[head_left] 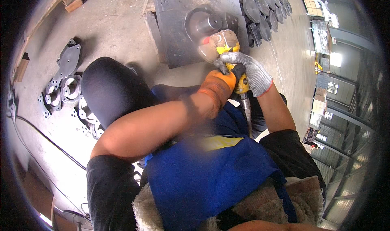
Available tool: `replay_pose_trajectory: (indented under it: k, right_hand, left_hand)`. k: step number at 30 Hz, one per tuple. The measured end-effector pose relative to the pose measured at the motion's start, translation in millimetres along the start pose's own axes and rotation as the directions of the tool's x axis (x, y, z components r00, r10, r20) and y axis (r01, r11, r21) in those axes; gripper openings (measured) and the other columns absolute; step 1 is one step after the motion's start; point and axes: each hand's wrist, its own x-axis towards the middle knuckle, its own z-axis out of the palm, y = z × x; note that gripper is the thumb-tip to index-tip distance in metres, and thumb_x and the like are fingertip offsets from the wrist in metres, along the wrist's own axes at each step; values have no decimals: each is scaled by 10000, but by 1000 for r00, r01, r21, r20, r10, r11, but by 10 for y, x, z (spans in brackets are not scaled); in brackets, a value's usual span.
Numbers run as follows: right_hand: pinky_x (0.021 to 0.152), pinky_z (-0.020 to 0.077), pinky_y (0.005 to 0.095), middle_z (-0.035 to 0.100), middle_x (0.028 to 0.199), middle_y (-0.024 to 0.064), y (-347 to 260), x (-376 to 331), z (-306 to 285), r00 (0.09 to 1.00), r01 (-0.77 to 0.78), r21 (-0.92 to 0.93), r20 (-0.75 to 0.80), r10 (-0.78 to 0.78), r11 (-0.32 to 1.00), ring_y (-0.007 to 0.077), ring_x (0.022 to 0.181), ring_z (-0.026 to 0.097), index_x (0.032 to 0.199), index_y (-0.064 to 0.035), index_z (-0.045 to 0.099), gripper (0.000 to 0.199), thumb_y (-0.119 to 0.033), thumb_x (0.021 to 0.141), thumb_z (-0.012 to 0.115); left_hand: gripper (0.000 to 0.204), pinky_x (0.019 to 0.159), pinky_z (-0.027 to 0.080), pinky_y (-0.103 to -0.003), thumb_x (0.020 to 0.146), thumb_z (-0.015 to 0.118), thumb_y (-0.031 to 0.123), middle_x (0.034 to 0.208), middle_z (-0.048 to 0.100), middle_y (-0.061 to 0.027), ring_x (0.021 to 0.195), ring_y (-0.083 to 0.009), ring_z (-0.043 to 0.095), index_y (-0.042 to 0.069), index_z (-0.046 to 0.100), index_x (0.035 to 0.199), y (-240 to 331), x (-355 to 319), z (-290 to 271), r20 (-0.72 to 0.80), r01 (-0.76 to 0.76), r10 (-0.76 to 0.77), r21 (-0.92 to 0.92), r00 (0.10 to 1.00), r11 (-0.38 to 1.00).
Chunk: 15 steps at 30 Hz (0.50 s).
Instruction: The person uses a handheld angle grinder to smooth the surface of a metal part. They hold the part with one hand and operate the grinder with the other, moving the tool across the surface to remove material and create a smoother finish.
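I see my orange-gloved left hand (217,86) and grey-gloved right hand (248,70) both clamped on the yellow air-powered grinder (237,68), above a dark steel block (183,19) on the dusty concrete floor (113,23); grey flanges (67,86) lie left.

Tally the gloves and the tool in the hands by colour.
Orange glove: 1
Grey glove: 1
Yellow tool: 1
Total: 3
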Motion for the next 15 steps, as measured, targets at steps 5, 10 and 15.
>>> replay_pose_trajectory:
  k: [5, 10, 15]
  right_hand:
    - [669, 529, 261, 650, 811, 51, -127, -12, 99, 997, -71, 20, -39, 72, 997, 142, 700, 631, 971, -38, 620, 220, -190, 828, 689]
    - [722, 531, 257, 672, 939, 90, -66, -103, 4, 992, 127, -5, -22, -128, 992, 156, 789, 646, 1062, 1, 625, 237, -177, 908, 593]
    - [705, 521, 265, 657, 899, 92, -114, -408, 4, 996, 87, -19, -35, -87, 996, 141, 777, 626, 1080, 54, 615, 292, -177, 904, 592]
  left_hand:
    - [291, 780, 538, -403, 879, 534, 198, 1030, 667, -194, 951, -330, 658, 51, 576, 1127, -31, 10, -40, -31, 21, -26, -166, 999, 986]
    - [286, 787, 527, -418, 893, 526, 238, 1042, 663, -180, 963, -344, 643, 79, 596, 1120, 18, -16, -104, -143, -80, 69, -74, 987, 994]
    - [265, 720, 537, -454, 871, 576, 172, 989, 666, -166, 854, -351, 655, 139, 579, 1134, 29, -5, 319, -679, -446, 204, -200, 705, 873]
